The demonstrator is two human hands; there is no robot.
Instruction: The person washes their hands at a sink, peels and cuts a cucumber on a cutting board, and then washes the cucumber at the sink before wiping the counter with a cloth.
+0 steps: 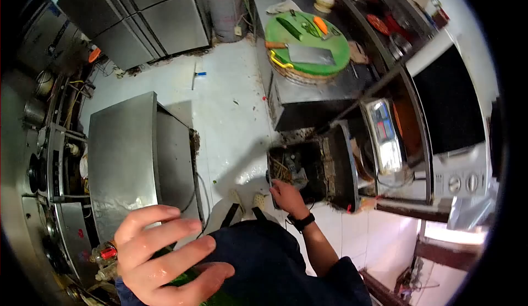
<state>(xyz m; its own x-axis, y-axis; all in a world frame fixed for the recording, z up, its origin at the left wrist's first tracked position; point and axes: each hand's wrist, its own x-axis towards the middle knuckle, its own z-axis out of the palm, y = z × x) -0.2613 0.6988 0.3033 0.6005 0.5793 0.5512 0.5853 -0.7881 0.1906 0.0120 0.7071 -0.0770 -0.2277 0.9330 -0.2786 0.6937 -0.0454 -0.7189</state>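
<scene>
In the lower left, close to the camera, my left hand (165,256) has its wet fingers curled around a glossy dark green vegetable (186,277). Most of that vegetable is hidden behind the fingers, so its exact kind does not show. My right hand (289,199), with a dark watch on the wrist, reaches down to the near left corner of a dark open bin (316,193). Its fingers are bent over the bin's rim. Inside the bin lie light brown scraps (281,169) and some clear plastic (300,178).
A green round cutting board (324,42) on the counter bears a cleaver (311,54), a cucumber (289,28) and a carrot piece (320,24). A steel cabinet (121,146) stands left, a refrigerator (170,25) behind. A scale (385,135) and microwave (456,102) are right.
</scene>
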